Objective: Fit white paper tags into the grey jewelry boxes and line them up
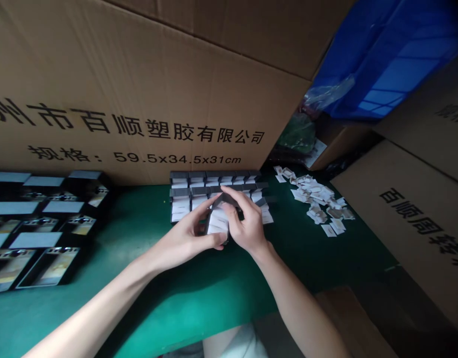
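Observation:
Between my two hands is a small dark box [218, 221] with a white inner lining, tilted toward me with its lid raised. My left hand [191, 233] wraps around its left side, with the thumb along the front edge. My right hand [247, 219] grips the right side and the lid, its index finger over the top. Just behind them stand rows of similar dark boxes [180, 204] with white linings, their lids up. My fingers cover part of the held box and some of the boxes behind.
Larger black cases with clear fronts [52, 263] stand in rows at the left. White small pieces [314, 194] lie heaped on the green table [139, 308] at the right. A big carton [139, 89] walls off the back; another carton [411, 219] and a blue bin [385, 64] are at the right.

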Available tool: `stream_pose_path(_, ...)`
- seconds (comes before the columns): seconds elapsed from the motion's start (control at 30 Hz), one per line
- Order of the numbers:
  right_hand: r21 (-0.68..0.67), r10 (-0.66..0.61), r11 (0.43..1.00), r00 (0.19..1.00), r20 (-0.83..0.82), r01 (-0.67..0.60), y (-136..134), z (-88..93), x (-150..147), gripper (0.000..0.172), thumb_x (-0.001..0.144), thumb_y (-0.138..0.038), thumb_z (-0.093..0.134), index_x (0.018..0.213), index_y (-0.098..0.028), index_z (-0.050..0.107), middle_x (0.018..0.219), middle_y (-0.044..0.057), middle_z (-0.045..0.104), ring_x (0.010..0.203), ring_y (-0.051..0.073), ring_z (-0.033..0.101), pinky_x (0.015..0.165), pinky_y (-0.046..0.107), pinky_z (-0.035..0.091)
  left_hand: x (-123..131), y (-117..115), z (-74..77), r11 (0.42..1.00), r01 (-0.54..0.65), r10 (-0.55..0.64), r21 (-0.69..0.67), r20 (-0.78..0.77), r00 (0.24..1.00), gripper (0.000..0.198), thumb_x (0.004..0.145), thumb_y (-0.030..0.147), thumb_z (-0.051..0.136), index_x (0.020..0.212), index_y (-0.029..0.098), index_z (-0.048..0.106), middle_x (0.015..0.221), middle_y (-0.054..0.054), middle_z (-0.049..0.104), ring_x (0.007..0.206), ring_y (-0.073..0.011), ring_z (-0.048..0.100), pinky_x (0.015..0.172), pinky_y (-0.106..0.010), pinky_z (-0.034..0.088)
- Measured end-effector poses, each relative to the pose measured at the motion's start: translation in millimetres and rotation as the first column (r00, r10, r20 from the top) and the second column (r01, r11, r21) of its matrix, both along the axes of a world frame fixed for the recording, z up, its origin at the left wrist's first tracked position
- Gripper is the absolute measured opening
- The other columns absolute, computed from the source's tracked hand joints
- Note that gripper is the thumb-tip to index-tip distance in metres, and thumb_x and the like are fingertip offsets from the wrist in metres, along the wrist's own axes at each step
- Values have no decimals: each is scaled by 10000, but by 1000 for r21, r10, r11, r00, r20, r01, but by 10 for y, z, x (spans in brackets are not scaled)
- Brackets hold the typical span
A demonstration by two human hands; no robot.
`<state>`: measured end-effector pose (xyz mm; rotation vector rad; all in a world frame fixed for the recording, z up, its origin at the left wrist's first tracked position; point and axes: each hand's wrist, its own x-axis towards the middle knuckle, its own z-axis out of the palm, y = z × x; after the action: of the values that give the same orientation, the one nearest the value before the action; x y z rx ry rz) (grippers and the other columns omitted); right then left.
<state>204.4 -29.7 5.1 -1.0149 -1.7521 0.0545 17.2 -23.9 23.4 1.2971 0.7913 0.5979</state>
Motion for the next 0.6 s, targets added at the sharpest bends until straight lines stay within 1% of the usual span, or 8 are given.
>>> stream_pose_path(0.07, -1, 17, 1000, 1000, 7, -17, 1, -2, 9, 318, 1026, -194, 499, 1308, -203, 645, 1214, 96, 768, 1113, 191, 745, 952, 314, 622, 4, 0, -7, 1000, -3, 3, -1, -4, 1000, 998, 853, 378, 806, 1678, 315, 248, 1444, -136, 625, 978, -275, 759, 875, -422, 658)
stream_pose_path(0.17, -6, -10, 1000, 1000, -19, 9, -2, -28, 14, 286, 998, -173, 496, 1219, -212, 673, 1122, 70, 787, 1018, 183, 762, 884, 300, 634, 9, -7, -56, 1000, 5, -5, 15, -18, 1000, 990, 850, 396, 811, 1674, 294, 270, 1416, -132, 653, 930, -256, 761, 853, -400, 649)
stream_pose_path(0.27, -27, -63, 998, 997, -48, 62, -10, -53, 21, 228, 962, -176, 521, 1102, -226, 695, 1033, 43, 804, 936, 186, 776, 826, 294, 643, 13, -17, -112, 998, 24, -22, 50, -44, 999, 1001, 851, 439, 808, 1677, 289, 264, 1464, -137, 628, 894, -239, 757, 835, -394, 642)
stream_pose_path(0.33, -36, -76, 997, 996, -51, 75, -14, -54, 29, 209, 953, -181, 536, 1073, -227, 701, 1020, 38, 809, 929, 190, 781, 825, 298, 646, 10, -18, -141, 994, 22, -14, 103, -77, 997, 996, 838, 453, 817, 1670, 291, 294, 1532, -140, 575, 984, -267, 748, 877, -403, 633)
stream_pose_path(0.4, -27, -66, 998, 997, -45, 65, -16, -42, 37, 210, 955, -182, 542, 1072, -228, 709, 1019, 35, 810, 929, 189, 780, 827, 300, 647, 3, -11, -166, 984, 9, 12, 176, -118, 993, 980, 812, 463, 837, 1649, 283, 358, 1581, -134, 530, 1154, -325, 698, 939, -414, 614)
stream_pose_path(0.47, -20, -39, 999, 999, -34, 38, -13, -25, 42, 231, 961, -172, 540, 1099, -229, 717, 1040, 36, 807, 938, 183, 776, 837, 300, 644, -8, 2, -193, 976, 13, 21, 219, -155, 988, 983, 801, 481, 843, 1642, 277, 377, 1558, -134, 555, 1249, -366, 645, 958, -427, 604)
stream_pose_path(0.53, -25, -21, 999, 999, -35, 20, -7, -14, 45, 256, 968, -163, 547, 1147, -229, 718, 1074, 43, 799, 965, 179, 770, 864, 302, 640, -17, 16, -221, 976, 32, 5, 218, -167, 986, 1004, 809, 504, 830, 1657, 276, 342, 1509, -145, 597, 1210, -365, 662, 919, -432, 612)
stream_pose_path(0.6, -35, -22, 999, 998, -59, 20, 6, -9, 49, 268, 974, -168, 571, 1196, -225, 710, 1097, 52, 789, 999, 178, 763, 889, 303, 635, -24, 29, -242, 975, 41, -6, 220, -156, 988, 1008, 821, 514, 816, 1665, 277, 319, 1534, -151, 571, 1157, -338, 683, 891, -414, 614)
